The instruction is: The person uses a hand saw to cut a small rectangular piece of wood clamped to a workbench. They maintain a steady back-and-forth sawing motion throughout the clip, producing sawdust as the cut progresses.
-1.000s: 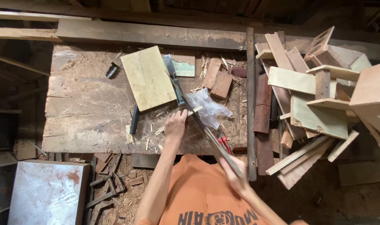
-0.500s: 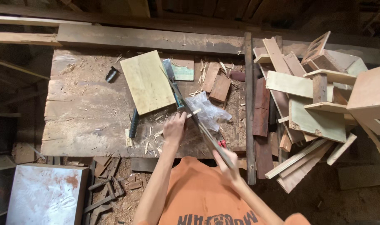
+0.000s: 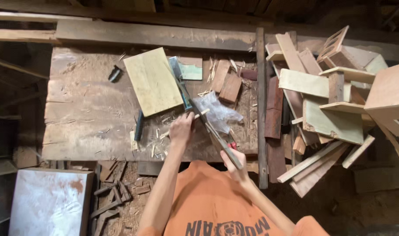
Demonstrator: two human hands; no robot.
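My left hand [image 3: 181, 130] rests on the worn wooden workbench [image 3: 83, 113] and pinches a thin pale wood sliver [image 3: 202, 114] among the shavings. My right hand [image 3: 235, 165] is closed around the end of a long wooden handle [image 3: 217, 139]. The handle runs up and left across the sliver, in line with a grey-blue blade [image 3: 178, 81] lying beside a pale green board [image 3: 152, 81]. I cannot tell whether blade and handle are one tool. A crumpled clear plastic bag [image 3: 219, 112] lies just right of the handle.
Small wood blocks [image 3: 230, 86] lie behind the bag. A dark-handled tool [image 3: 139, 126] and a small dark object [image 3: 115, 73] lie to the left. A heap of scrap boards [image 3: 330, 98] fills the right, beyond an upright beam [image 3: 261, 105]. A metal sheet [image 3: 50, 203] lies on the floor.
My right hand has drawn up and left toward the bench edge with the handle. My left hand has stayed on the sliver.
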